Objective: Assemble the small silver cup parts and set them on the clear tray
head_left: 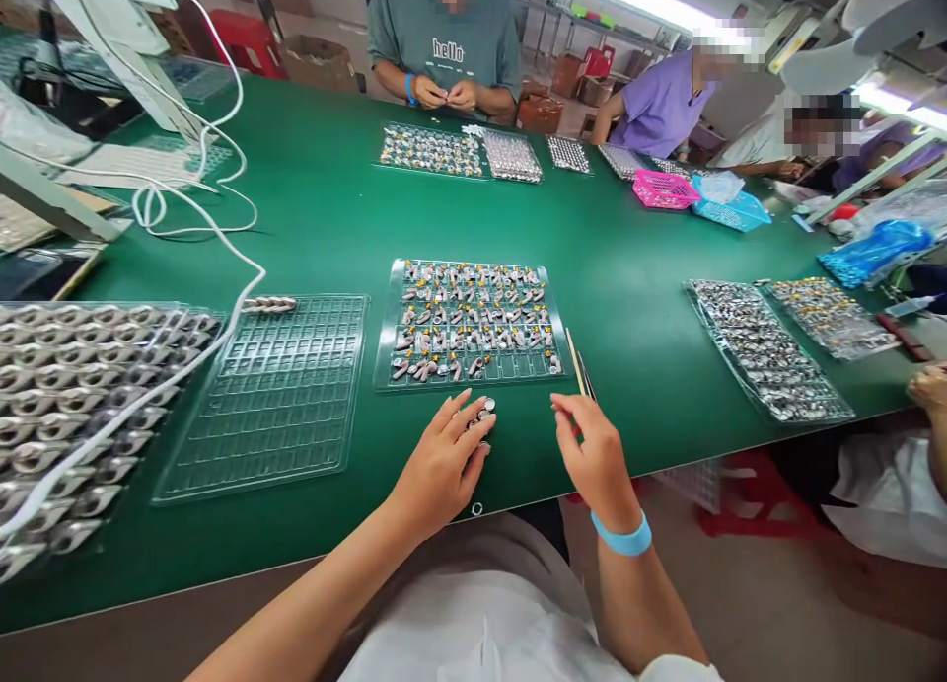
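Note:
My left hand [444,462] rests on the green table with its fingers stretched apart, over and beside a few small round silver parts [485,406]. Its fingers partly cover these parts. To the right, my right hand [594,455] has a loosely bent forefinger and thumb, with a gap between them and nothing visible there. Just beyond its knuckles is a thin pale stick [574,359] beside a dark slim tool [587,378]; their near ends are hidden by the hand. In front of both hands sits a clear tray [385,366] of small grey parts with orange tabs, several front pockets bare.
A small ring [477,509] lies at the table's near edge. Left are a clear tray [258,416] with a short row of parts, a fuller tray [66,406] and a white cable [248,258]. Filled trays [769,351] stand right. Co-workers sit across and at right.

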Demonstrator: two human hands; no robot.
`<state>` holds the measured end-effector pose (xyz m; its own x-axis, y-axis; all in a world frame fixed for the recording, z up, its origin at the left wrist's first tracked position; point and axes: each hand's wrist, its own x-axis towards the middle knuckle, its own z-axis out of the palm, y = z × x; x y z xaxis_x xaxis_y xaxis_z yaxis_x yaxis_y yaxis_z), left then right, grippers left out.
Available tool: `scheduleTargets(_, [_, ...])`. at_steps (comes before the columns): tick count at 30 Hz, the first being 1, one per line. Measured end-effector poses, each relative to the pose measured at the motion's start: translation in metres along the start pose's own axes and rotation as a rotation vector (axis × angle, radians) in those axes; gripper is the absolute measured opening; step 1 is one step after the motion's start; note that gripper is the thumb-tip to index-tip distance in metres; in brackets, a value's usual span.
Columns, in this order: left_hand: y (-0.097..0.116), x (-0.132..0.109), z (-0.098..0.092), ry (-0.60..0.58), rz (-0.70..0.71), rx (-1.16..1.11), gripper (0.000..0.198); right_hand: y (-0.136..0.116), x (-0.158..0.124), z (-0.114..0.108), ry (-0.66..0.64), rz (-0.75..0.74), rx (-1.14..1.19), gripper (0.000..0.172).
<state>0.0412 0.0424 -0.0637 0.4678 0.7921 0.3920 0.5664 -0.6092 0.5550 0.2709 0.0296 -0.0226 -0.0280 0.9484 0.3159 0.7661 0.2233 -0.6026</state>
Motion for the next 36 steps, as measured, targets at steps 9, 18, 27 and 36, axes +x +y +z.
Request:
scheduleTargets(9, [-0.009,-0.006,0.004,0.126,-0.018,-0.062,0.031,0.036,0.077,0.011,-0.103,0.18,-0.408,0.021])
scheduleTargets(18, [-0.01,-0.005,0.003,0.192,-0.045,-0.124,0.024,0.038,0.083,0.015,-0.058,0.242,-0.326,0.009])
scheduleTargets(27, [0.02,-0.009,-0.016,0.131,-0.168,-0.464,0.031,-0.027,-0.006,-0.004,-0.031,0.44,0.496,0.022])
scheduleTargets(36, [0.046,-0.024,-0.022,-0.128,-0.655,-1.254,0.029,-0.068,-0.065,0.038,0.056,0.489,0.86,0.014])
